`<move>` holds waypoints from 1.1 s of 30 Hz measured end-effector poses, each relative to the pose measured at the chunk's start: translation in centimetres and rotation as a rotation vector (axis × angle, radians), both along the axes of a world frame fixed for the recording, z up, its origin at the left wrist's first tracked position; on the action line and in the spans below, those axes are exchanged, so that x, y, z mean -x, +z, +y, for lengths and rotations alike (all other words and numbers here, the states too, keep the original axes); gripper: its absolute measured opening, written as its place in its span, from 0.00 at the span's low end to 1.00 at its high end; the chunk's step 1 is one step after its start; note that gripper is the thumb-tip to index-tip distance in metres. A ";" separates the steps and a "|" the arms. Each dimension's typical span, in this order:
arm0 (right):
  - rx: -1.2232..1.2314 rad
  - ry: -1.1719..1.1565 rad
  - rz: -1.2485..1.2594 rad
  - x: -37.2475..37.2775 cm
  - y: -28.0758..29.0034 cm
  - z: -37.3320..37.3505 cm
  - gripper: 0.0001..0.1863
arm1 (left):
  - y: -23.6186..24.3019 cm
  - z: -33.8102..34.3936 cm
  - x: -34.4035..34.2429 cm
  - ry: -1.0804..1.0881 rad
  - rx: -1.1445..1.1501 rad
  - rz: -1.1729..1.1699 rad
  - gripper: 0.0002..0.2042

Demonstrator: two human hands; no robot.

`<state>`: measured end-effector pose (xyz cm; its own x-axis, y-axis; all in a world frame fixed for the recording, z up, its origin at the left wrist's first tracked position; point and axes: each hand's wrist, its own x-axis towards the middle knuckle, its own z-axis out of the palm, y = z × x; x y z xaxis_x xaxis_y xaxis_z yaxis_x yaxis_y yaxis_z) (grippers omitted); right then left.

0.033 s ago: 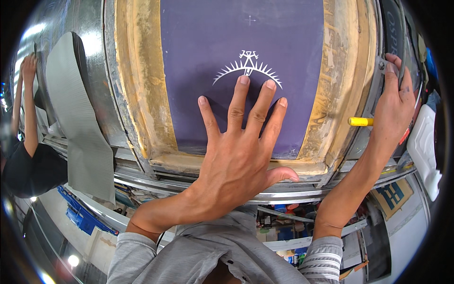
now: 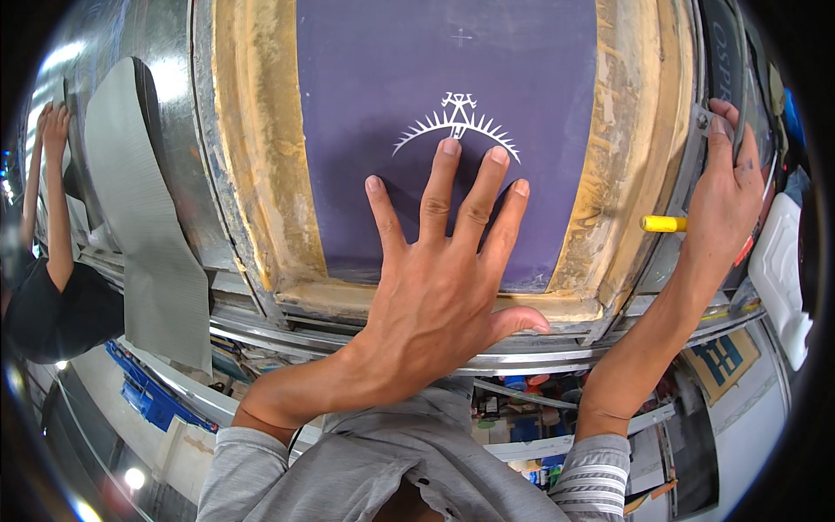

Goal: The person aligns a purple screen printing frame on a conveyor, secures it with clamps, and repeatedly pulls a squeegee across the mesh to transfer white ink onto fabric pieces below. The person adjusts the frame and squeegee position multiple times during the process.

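A screen-printing frame with a wide yellowish border lies in front of me. Its purple mesh carries a white spiky arc design with a small figure on top. Over the near part of the mesh, my left hand is open with fingers spread, two fingertips at the arc. Whether its palm presses down cannot be told. My right hand is at the frame's right side, fingers bent around an edge beside a metal bracket. What they grip is partly hidden. A yellow cylindrical handle sticks out beside its wrist.
On the left, a long grey ribbed sheet hangs over the table's edge. Farther left, another person's arms reach forward. A metal rail runs along the near edge, above shelves of clutter. A white plastic container stands at the right.
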<state>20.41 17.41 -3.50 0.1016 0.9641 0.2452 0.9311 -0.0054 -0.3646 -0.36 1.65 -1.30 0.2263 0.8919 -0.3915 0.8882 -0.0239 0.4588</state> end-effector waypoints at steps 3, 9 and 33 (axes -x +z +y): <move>0.096 -0.010 0.047 -0.3 0.3 0.2 0.15 | 0.3 -0.3 0.4 0.031 -0.014 -0.032 0.52; 0.107 -0.005 -0.022 0.0 0.4 0.5 0.14 | 0.2 -5.7 6.4 0.628 -0.428 -0.531 0.31; 0.092 0.012 0.067 0.1 1.0 0.3 0.09 | 0.6 -15.7 12.2 0.897 -0.592 0.009 0.21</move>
<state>20.32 17.73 -2.54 0.1029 0.9835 0.1488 0.9049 -0.0304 -0.4246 -12.59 -14.07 -0.69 -0.6062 0.7794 0.1585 0.6951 0.4223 0.5818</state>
